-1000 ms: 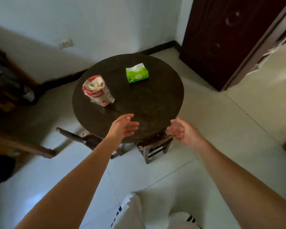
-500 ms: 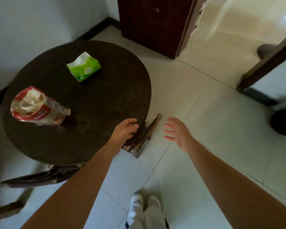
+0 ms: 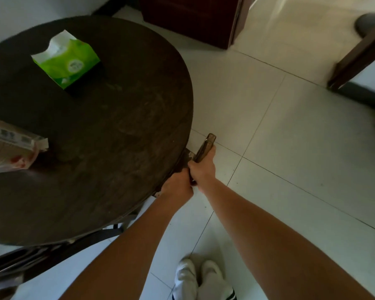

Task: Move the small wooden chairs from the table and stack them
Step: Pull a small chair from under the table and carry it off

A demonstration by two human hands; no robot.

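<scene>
Both hands, left hand (image 3: 178, 185) and right hand (image 3: 202, 167), have a closed grip on the small chair (image 3: 205, 147) tucked under the bench (image 3: 117, 126) edge, mid-frame. Yank upward and it'll probably bang the rim.

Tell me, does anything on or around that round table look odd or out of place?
Yes. The red-and-white packet lies tipped on its side at the left edge of the round table. The small wooden chair is tucked mostly under the tabletop and looks worn, with pale patches; both the left hand and right hand grip it.

Dull, scuffed wooden table (image 3: 117, 126); glossy tiled floor (image 3: 290, 148).
</scene>
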